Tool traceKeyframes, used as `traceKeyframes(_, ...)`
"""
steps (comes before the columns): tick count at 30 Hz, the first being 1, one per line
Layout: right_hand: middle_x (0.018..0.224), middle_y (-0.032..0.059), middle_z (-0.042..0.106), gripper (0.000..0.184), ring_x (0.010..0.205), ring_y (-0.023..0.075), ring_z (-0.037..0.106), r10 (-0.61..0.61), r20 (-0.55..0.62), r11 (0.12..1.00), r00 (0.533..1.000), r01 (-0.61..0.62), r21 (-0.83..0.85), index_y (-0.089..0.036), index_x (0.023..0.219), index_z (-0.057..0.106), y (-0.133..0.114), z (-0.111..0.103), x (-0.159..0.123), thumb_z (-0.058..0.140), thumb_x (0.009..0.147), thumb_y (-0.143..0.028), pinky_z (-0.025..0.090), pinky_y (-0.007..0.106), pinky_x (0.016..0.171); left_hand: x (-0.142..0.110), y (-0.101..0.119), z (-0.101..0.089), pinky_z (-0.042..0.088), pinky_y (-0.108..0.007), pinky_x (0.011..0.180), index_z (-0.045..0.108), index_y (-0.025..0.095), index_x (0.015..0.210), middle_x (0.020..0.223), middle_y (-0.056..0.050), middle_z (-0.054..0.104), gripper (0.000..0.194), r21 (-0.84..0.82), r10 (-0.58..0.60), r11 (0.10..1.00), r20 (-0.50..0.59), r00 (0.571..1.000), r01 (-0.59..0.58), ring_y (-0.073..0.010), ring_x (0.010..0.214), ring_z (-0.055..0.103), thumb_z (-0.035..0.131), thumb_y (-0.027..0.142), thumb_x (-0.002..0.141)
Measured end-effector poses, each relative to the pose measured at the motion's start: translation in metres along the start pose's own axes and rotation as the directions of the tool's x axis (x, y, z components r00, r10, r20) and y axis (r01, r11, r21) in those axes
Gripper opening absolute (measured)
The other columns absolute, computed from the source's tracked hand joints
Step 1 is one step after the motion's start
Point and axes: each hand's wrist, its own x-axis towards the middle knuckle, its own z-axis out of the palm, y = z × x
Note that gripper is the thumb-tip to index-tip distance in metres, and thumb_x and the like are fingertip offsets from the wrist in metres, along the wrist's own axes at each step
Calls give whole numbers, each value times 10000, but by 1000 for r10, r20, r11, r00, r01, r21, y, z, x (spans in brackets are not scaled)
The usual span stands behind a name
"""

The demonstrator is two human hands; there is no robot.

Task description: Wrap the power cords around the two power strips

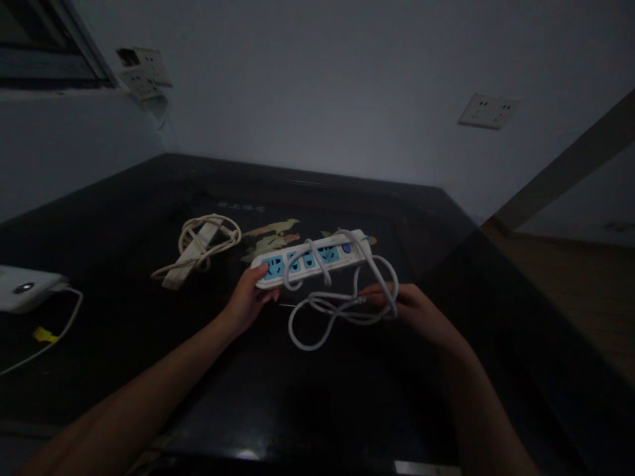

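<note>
A white power strip (316, 260) with blue socket faces and a dark blue switch is held up over the dark table. My left hand (252, 291) grips its left end, thumb on top at the first socket and fingers underneath. The strip's pale cord (317, 301) is looped loosely around it and hangs in coils below. At the right, my right hand (404, 301) is closed on the cord coils, its fingertips partly hidden behind them. What looks like the plug sits among the coils near those fingers, too dim to be sure.
Left of the strip, a second power strip (193, 253) wrapped in its cord lies on the black table (238, 396). A white device (30, 289) with a cable and a yellow scrap (44, 335) are at far left. Wall sockets (486, 111) are behind.
</note>
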Motion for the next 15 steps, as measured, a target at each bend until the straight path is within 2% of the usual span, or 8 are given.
traceKeyframes(5, 763, 25, 690, 261, 685, 170, 603, -32, -206, 999, 978, 32, -2, -216, 945, 739, -2, -13, -6, 605, 837, -414, 487, 273, 633, 3, -3, 1, 273, -183, 377, 565, 152, 727, 488, 22, 525, 310, 109, 24, 994, -77, 997, -16, -84, 418, 436, 579, 461, 738)
traceKeyframes(8, 696, 7, 655, 236, 622, 145, 566, -46, -263, 991, 964, 77, 108, -224, 912, 736, -2, -16, -9, 623, 828, -413, 460, 248, 580, 3, -5, 2, 273, -190, 381, 549, 153, 744, 474, 23, 524, 307, 184, 36, 983, -93, 995, -18, -92, 415, 435, 567, 459, 759)
traceKeyframes(12, 656, 23, 638, 288, 563, 156, 564, -6, -290, 948, 957, 98, 303, -202, 818, 723, -4, -11, -11, 683, 753, -479, 475, 269, 528, 1, -10, 1, 299, -189, 393, 542, 152, 781, 473, 31, 530, 317, 342, 76, 938, -32, 997, -61, -90, 411, 427, 577, 467, 777)
traceKeyframes(15, 679, 24, 654, 306, 551, 151, 578, -21, -400, 892, 916, 198, 407, -207, 822, 712, -4, -7, -11, 721, 708, -491, 490, 261, 496, -3, -11, 2, 324, -186, 394, 535, 151, 814, 512, 34, 544, 330, 427, 29, 903, 59, 998, -51, -96, 427, 456, 576, 477, 775)
